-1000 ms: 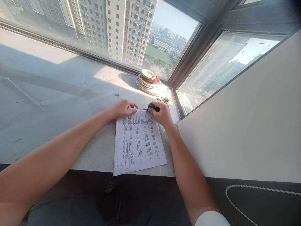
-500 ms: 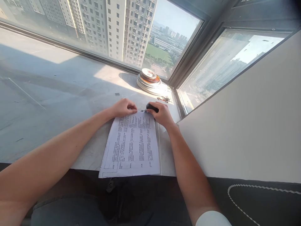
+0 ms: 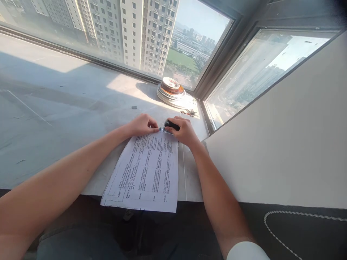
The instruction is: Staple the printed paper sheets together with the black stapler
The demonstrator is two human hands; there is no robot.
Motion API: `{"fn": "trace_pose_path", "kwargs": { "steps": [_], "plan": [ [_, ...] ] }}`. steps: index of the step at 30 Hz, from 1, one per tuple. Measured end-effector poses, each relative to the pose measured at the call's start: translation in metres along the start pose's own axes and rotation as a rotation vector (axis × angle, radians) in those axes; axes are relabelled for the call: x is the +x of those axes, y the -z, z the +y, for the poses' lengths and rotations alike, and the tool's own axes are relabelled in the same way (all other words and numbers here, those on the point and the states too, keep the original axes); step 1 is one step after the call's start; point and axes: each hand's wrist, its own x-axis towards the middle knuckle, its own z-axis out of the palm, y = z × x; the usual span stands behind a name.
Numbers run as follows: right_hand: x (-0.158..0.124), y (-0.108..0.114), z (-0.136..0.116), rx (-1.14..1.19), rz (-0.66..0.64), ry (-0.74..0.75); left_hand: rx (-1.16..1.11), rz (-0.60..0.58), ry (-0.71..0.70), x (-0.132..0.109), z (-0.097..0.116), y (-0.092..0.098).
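Printed sheets of paper (image 3: 146,173) lie on the sill, their lower end hanging past its front edge. My left hand (image 3: 145,124) pinches the far edge of the paper at its left part, fingers curled in. In my right hand (image 3: 184,130) is a small black stapler (image 3: 171,125), gripped from the right. Its metal base shows at the far edge of the sheets, close to my left fingertips. Whether its jaws are pressed together cannot be seen. A small grey strip (image 3: 134,107), like a row of staples, lies beyond my left hand.
Stacked round spools (image 3: 171,93), white and orange, stand in the sunlit corner by the window frame. Small tangled bits (image 3: 189,113) lie before them. A white wall (image 3: 284,137) bounds the right side. A twisted white cord (image 3: 298,213) hangs at lower right.
The paper has swung at its near end to the left and reaches further past the sill's edge. My right hand and the stapler have shifted slightly left, nearer my left hand.
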Motion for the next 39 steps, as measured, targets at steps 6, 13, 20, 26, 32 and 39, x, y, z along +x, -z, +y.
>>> {"fn": "trace_pose_path", "kwargs": {
  "steps": [6,13,20,26,32,39],
  "plan": [
    [-0.001,0.0,-0.001,0.032,-0.072,0.051,-0.033,-0.015,-0.01,0.0,0.0,0.0],
    [0.0,-0.001,0.0,0.051,-0.075,0.08,-0.078,0.004,-0.021,0.001,-0.007,0.0],
    [0.001,0.0,0.0,0.041,-0.088,0.066,-0.111,-0.008,-0.01,0.0,-0.008,0.003],
    [0.0,0.002,0.0,0.037,-0.069,0.109,-0.106,-0.028,-0.016,-0.001,-0.006,0.005],
    [-0.002,0.007,0.001,0.033,-0.114,0.157,-0.115,-0.047,-0.035,-0.001,-0.004,0.006],
    [-0.002,0.005,0.002,-0.078,-0.029,0.143,-0.131,-0.067,-0.036,-0.003,-0.001,0.007]
  ]
}}
